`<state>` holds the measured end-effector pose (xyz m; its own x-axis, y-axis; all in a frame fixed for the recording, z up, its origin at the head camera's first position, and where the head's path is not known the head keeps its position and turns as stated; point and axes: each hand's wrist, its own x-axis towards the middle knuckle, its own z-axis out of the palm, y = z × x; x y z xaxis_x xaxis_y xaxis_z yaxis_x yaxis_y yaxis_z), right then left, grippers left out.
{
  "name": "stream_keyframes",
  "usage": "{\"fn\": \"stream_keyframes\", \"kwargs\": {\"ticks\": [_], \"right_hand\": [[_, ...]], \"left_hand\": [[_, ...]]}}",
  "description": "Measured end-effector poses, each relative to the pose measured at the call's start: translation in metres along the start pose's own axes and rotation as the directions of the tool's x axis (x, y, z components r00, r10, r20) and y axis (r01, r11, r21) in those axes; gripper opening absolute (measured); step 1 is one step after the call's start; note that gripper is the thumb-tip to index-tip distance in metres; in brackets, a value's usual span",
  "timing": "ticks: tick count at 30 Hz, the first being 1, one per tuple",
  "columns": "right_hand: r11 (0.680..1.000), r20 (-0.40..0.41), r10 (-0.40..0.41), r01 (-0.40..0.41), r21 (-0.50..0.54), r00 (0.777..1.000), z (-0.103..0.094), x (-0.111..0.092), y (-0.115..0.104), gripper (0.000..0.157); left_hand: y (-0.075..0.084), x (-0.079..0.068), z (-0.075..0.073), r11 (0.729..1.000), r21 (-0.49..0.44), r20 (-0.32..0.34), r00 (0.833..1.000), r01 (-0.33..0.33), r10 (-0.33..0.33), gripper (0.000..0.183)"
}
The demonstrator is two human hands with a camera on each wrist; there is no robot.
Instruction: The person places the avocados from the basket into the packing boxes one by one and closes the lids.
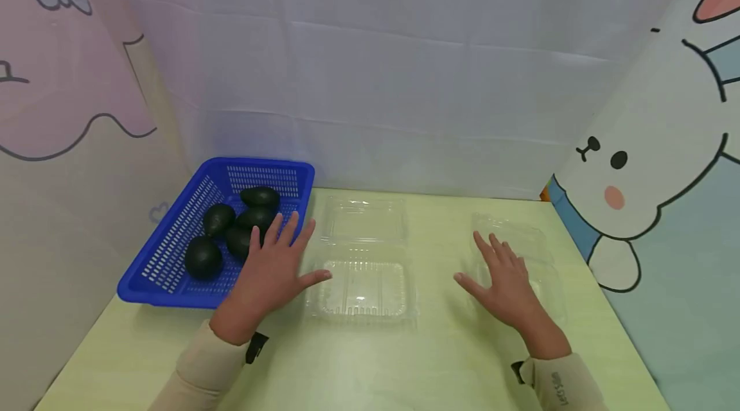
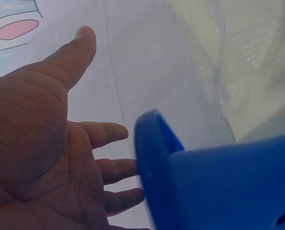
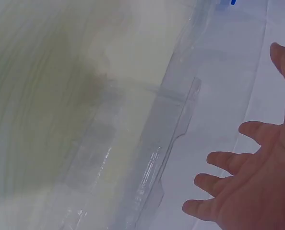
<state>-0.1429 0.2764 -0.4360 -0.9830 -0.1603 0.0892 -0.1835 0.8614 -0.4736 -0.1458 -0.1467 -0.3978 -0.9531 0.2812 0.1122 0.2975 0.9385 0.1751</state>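
Observation:
My left hand spreads its fingers above the right side of a blue plastic basket, holding nothing. In the left wrist view the palm of that hand appears beside the basket's rim. Several dark green avocados lie in the basket, one partly hidden by the fingers. To the right of this hand a clear plastic clamshell box lies unfolded on the table. My right hand, fingers apart and holding nothing, hovers over a second unfolded clear clamshell box; the right wrist view shows the box's edge near the fingertips.
The pale yellow-green table ends at a white cloth backdrop. Cartoon-printed panels stand on both sides, with a rabbit picture at the right.

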Motion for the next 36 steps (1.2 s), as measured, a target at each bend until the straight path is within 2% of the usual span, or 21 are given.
{"fn": "stream_keyframes", "kwargs": {"ticks": [4, 8, 12, 16, 19, 21, 27, 36], "right_hand": [[0.992, -0.003, -0.017, 0.017, 0.128, 1.0, -0.004, 0.003, -0.005, 0.089], [0.97, -0.014, -0.036, 0.038, 0.241, 0.999, -0.009, 0.003, -0.014, 0.085], [0.925, -0.021, -0.069, 0.072, 0.373, 0.997, -0.01, 0.003, -0.025, 0.081], [0.862, -0.001, -0.092, 0.08, 0.5, 0.996, -0.009, 0.003, -0.036, 0.076], [0.826, 0.032, -0.097, 0.062, 0.561, 0.995, -0.008, 0.003, -0.044, 0.073], [0.814, 0.052, -0.099, 0.051, 0.579, 0.994, -0.006, 0.003, -0.048, 0.073], [0.811, 0.093, -0.101, 0.028, 0.584, 0.991, 0.005, 0.002, -0.056, 0.072], [0.832, 0.164, -0.046, -0.053, 0.552, 0.985, 0.025, 0.001, -0.062, 0.076]], "left_hand": [[-0.005, -0.001, -0.011, 1.0, -0.007, -0.009, 1.0, 0.005, -0.005, 0.099], [-0.011, -0.003, -0.026, 1.0, 0.0, -0.015, 1.0, 0.011, -0.011, 0.099], [-0.017, -0.003, -0.038, 1.0, 0.009, -0.007, 1.0, 0.021, -0.021, 0.098], [-0.023, -0.002, -0.048, 0.999, 0.021, 0.008, 1.0, 0.029, -0.029, 0.098], [-0.029, 0.0, -0.054, 0.999, 0.027, 0.014, 0.999, 0.036, -0.036, 0.099], [-0.032, 0.002, -0.058, 0.999, 0.035, 0.015, 0.999, 0.04, -0.041, 0.1], [-0.04, 0.009, -0.066, 0.997, 0.047, 0.036, 0.998, 0.054, -0.056, 0.101], [-0.048, 0.023, -0.08, 0.994, 0.062, 0.072, 0.993, 0.089, -0.094, 0.106]]}}
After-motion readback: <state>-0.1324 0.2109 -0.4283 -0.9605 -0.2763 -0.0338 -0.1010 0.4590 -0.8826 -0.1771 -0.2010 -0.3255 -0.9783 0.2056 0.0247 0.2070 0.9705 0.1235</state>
